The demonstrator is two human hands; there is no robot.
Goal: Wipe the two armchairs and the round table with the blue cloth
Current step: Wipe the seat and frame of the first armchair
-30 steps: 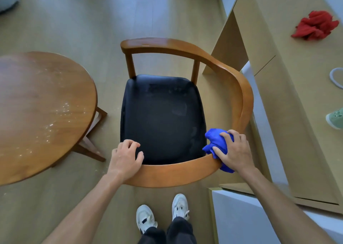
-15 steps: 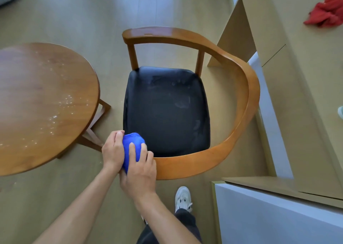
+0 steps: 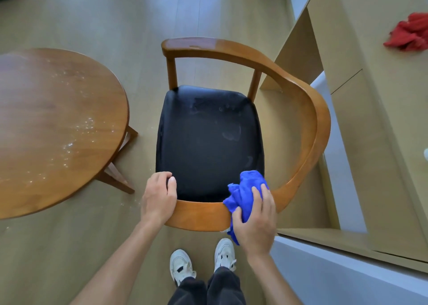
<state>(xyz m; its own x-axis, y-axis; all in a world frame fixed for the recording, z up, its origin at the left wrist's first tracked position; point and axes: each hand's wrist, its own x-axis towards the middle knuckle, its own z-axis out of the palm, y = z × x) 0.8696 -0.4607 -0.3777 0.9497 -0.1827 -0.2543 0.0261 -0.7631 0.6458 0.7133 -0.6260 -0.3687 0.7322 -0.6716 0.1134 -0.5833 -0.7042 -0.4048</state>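
Right hand (image 3: 253,214) clutches bunched blue cloth (image 3: 245,192) against near curve of armchair (image 3: 312,128) rail. Unwiped rail arcs away right and far from cloth; right hand nearer. Left hand (image 3: 158,197) curls over rail's near-left end, steadying. Round table (image 3: 46,128) stands left, speckled with crumbs. Count: one armchair visible, one table, one blue cloth, one red cloth (image 3: 408,34) far right.
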